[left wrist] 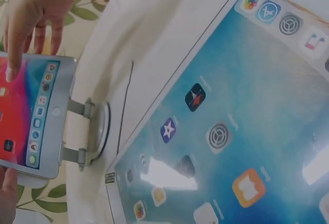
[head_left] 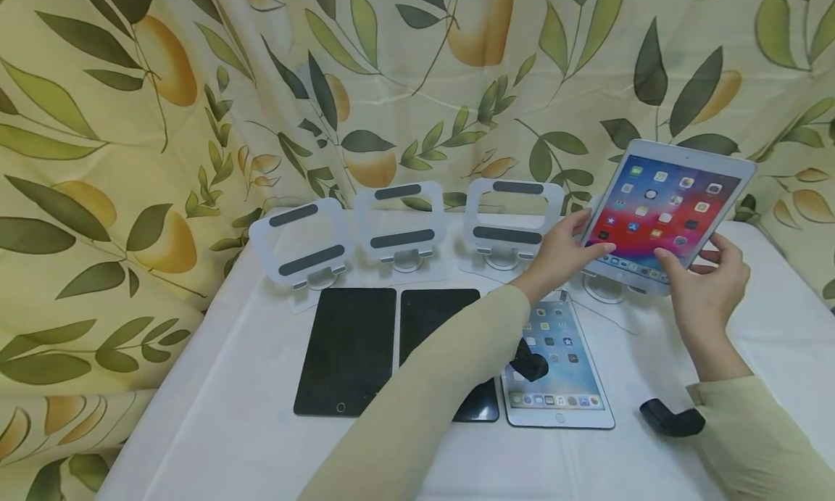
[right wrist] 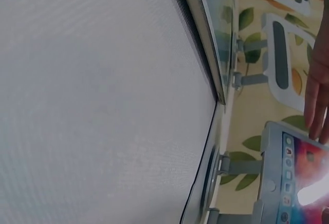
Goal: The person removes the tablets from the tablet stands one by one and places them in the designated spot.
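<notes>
A lit white tablet [head_left: 665,209] with a red screen stands tilted at the far-right stand [head_left: 607,289]. My left hand [head_left: 590,233] grips its left edge and my right hand [head_left: 691,258] pinches its lower right corner. The left wrist view shows this tablet [left wrist: 31,116] with its bottom edge in the stand's [left wrist: 95,131] hooks, my right hand [left wrist: 36,13] above it and the left hand's fingertips [left wrist: 7,193] below. In the right wrist view, the left hand's fingers [right wrist: 318,95] touch the tablet [right wrist: 298,183].
Three empty white stands [head_left: 301,240] [head_left: 402,222] [head_left: 512,214] line the back of the white table [head_left: 215,414]. Flat in front lie two dark tablets [head_left: 346,349] [head_left: 433,320] and a lit blue one [head_left: 554,363], also seen in the left wrist view [left wrist: 231,121]. A leaf-print curtain [head_left: 130,124] hangs behind.
</notes>
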### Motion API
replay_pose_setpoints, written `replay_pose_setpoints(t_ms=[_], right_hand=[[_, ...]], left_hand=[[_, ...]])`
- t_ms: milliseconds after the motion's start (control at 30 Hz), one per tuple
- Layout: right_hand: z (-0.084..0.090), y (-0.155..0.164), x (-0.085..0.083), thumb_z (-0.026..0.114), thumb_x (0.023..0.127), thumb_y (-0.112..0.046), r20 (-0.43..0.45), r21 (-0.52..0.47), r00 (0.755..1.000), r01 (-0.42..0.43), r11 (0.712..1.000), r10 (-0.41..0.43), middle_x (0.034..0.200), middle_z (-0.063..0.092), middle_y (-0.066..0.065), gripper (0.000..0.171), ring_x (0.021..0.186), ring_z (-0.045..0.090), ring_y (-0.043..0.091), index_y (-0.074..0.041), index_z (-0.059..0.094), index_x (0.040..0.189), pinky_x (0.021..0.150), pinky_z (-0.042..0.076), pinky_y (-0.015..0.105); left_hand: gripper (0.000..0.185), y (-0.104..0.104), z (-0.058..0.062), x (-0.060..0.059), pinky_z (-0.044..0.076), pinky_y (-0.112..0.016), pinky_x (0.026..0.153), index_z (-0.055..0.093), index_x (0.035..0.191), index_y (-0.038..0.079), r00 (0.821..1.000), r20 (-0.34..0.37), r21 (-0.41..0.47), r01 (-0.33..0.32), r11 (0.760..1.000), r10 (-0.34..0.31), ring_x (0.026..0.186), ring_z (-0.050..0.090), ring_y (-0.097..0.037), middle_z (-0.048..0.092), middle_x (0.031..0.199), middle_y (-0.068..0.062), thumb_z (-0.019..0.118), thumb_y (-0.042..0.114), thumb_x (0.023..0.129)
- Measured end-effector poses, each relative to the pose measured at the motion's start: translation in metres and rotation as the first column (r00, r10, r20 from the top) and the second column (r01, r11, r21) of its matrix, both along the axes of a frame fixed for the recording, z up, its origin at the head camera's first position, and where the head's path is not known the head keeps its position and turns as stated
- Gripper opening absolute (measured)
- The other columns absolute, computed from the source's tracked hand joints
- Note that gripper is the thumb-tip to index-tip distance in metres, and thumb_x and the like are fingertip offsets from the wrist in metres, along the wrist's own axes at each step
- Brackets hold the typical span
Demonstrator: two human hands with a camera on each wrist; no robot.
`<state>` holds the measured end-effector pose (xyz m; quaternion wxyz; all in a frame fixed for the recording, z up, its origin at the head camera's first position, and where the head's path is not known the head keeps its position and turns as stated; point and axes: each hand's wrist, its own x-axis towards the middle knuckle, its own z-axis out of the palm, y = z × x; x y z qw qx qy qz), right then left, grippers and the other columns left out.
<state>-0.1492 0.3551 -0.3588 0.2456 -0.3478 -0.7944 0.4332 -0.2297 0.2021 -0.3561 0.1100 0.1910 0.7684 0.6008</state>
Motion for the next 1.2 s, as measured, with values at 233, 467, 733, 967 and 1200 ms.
replay_pose_setpoints(t_ms=[233,467,733,967,1200], right_hand=[[-0.002,0.003,-0.003,0.057,0.089,-0.045,-0.044,0.02,0.999,-0.023,1.0,0.024,0.115,0.028,-0.025,0.064,0.098,0.032,-0.008,-0.032,0.028,0.144,0.075,0.037,0.01],[-0.009,0.006,-0.003,0.054,0.092,-0.043,-0.131,0.061,0.991,-0.028,0.998,0.036,0.111,0.03,-0.025,0.056,0.096,0.035,-0.008,-0.03,0.033,0.143,0.086,0.037,0.018],[-0.013,0.017,-0.005,0.061,0.09,-0.038,-0.194,0.068,0.979,-0.045,0.997,0.058,0.106,0.037,-0.027,0.053,0.095,0.041,-0.007,-0.025,0.039,0.136,0.081,0.039,0.015],[-0.016,0.026,-0.005,0.065,0.087,-0.035,-0.211,0.081,0.975,-0.048,0.996,0.065,0.1,0.04,-0.028,0.048,0.092,0.044,-0.007,-0.021,0.047,0.129,0.071,0.039,0.004],[-0.013,0.031,-0.002,0.067,0.085,-0.035,-0.213,0.091,0.971,-0.086,0.992,0.104,0.099,0.043,-0.026,0.047,0.088,0.048,-0.009,-0.021,0.049,0.125,0.064,0.04,0.0]], left_hand=[[0.067,0.004,0.001,0.002,0.047,-0.021,0.091,0.037,0.144,0.026,1.0,-0.005,-0.002,0.03,1.0,-0.03,0.122,0.048,-0.002,0.05,0.137,0.012,0.071,0.023,0.085],[0.064,-0.003,-0.004,-0.003,0.041,-0.015,0.096,0.039,0.143,0.021,0.996,0.062,0.153,0.053,0.987,-0.063,0.127,0.046,-0.004,0.048,0.141,0.007,0.069,0.011,0.086],[0.058,-0.003,-0.003,-0.009,0.045,-0.013,0.089,0.044,0.14,0.016,0.997,0.059,0.198,0.031,0.98,-0.043,0.11,0.053,-0.004,0.054,0.127,0.002,0.067,0.008,0.087],[0.042,0.002,0.0,-0.014,0.045,-0.008,0.08,0.056,0.128,0.014,1.0,-0.028,0.098,0.006,0.995,-0.003,0.096,0.053,0.0,0.053,0.113,0.004,0.068,0.01,0.087],[0.036,0.015,-0.004,-0.009,0.044,-0.007,0.073,0.059,0.116,0.016,0.982,-0.123,-0.023,-0.146,0.989,0.142,0.086,0.058,0.002,0.064,0.102,0.007,0.072,0.014,0.083]])
